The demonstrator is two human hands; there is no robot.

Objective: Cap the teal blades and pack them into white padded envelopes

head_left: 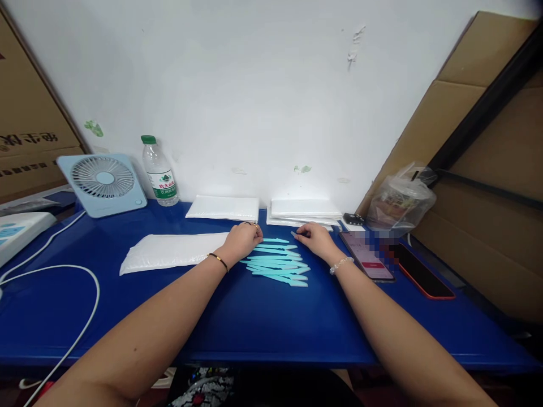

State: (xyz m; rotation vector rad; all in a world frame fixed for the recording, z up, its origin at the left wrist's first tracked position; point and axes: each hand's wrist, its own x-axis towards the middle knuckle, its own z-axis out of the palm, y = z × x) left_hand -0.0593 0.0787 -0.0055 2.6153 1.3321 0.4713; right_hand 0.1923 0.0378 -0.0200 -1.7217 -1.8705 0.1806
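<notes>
Several thin light-blue plastic sticks [278,264] lie in a loose row on the blue table [263,322]. My left hand [242,239] rests at the left ends of the upper sticks, fingers curled, its grip hidden. My right hand [313,237] sits at the right side of the row and pinches the tip of one stick between thumb and fingers. A white padded mailer [169,251] lies flat just left of my left hand.
Two stacks of white mailers [223,208] [304,211] stand by the wall. A small blue fan [103,183] and a water bottle [160,172] are at the back left. Two phones [368,255] [422,271] and a plastic bag [401,200] lie right. A white cable [80,282] loops left.
</notes>
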